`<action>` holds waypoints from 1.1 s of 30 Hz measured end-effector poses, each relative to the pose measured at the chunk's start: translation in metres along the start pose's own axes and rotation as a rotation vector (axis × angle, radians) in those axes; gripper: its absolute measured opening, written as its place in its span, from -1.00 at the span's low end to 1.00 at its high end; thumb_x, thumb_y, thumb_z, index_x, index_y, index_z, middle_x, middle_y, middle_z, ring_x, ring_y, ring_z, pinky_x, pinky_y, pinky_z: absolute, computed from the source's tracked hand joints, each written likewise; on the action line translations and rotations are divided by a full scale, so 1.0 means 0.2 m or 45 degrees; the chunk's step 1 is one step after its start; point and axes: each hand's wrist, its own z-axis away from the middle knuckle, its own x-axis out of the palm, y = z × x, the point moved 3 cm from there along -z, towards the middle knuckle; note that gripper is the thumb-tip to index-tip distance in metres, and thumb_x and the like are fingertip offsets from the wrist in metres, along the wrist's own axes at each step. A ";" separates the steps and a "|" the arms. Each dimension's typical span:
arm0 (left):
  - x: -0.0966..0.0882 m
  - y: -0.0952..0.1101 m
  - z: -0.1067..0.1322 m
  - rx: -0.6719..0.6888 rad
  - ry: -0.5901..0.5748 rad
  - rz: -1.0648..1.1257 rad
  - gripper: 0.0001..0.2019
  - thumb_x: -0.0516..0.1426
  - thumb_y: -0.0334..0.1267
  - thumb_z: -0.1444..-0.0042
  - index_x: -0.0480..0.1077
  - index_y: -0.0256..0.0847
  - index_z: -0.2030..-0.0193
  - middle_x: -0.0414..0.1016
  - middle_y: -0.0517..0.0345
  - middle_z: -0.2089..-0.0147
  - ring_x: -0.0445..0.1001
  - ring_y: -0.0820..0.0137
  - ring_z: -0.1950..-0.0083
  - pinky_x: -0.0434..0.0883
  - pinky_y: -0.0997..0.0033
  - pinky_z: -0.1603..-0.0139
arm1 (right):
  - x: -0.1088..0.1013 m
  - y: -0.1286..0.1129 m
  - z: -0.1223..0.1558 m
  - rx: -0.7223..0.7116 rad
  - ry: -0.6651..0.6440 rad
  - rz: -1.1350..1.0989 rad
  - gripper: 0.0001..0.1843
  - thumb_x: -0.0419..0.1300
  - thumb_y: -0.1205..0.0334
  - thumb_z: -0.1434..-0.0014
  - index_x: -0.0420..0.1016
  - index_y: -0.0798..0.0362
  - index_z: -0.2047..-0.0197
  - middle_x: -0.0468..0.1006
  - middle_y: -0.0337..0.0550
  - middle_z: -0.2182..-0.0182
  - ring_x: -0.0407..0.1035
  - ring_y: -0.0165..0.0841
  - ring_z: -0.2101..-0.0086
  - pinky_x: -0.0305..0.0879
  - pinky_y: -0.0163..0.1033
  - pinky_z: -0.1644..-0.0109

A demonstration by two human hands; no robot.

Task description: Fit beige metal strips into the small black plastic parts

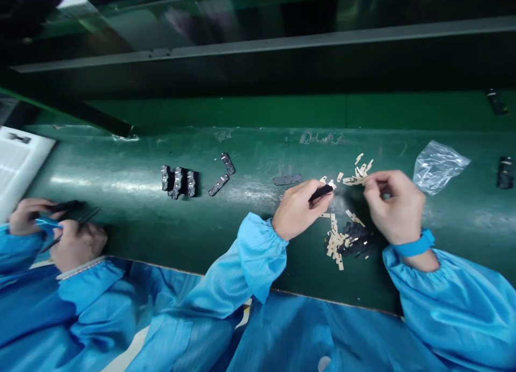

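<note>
Two hands work close together: the left hand (300, 210) pinches a black bar (321, 192), the right hand (393, 205) a tan strip (353, 181). Loose strips (334, 245) lie on the table (108, 200).

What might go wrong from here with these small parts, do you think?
The left hand grips a black part beside loose beige strips, so it might knock them. The right hand works among those strips, and its blue sleeve sits near a heap of beige and black pieces, which could get swept about.

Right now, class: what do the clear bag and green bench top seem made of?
The clear bag looks like thin plastic film: glossy, crinkled. The green bench top seems coated, shiny with scuffed patches; what lies beneath is hidden.
</note>
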 end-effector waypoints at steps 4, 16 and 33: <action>-0.04 0.00 0.00 0.301 0.188 -0.257 -0.77 0.21 -0.09 -0.33 0.45 -0.22 0.08 0.42 0.24 0.40 0.42 0.50 0.42 0.33 0.49 0.38 | -0.02 0.09 -0.05 -0.017 0.040 0.288 -0.74 0.21 0.19 -0.33 0.46 0.02 0.42 0.41 -0.21 0.53 0.31 -0.35 0.49 0.23 -0.20 0.36; -0.07 0.01 0.01 0.628 0.418 -0.486 -0.67 0.26 0.00 -0.26 0.39 -0.20 0.05 0.48 0.20 0.35 0.43 0.46 0.39 0.37 0.45 0.37 | 0.06 -0.04 0.07 0.810 -1.021 -0.974 -0.52 0.27 -0.20 -0.27 0.54 0.09 0.36 0.30 -0.34 0.68 0.03 -0.55 0.67 -0.09 -0.32 0.60; -0.07 -0.01 0.01 0.544 0.324 -0.477 -0.65 0.23 0.02 -0.28 0.37 -0.17 -0.02 0.47 0.19 0.30 0.48 0.43 0.34 0.36 0.43 0.32 | 0.08 -0.04 0.09 0.903 -0.793 -1.034 -0.65 0.43 -0.03 -0.14 0.50 0.07 0.28 0.27 -0.40 0.68 0.07 -0.54 0.64 -0.05 -0.37 0.58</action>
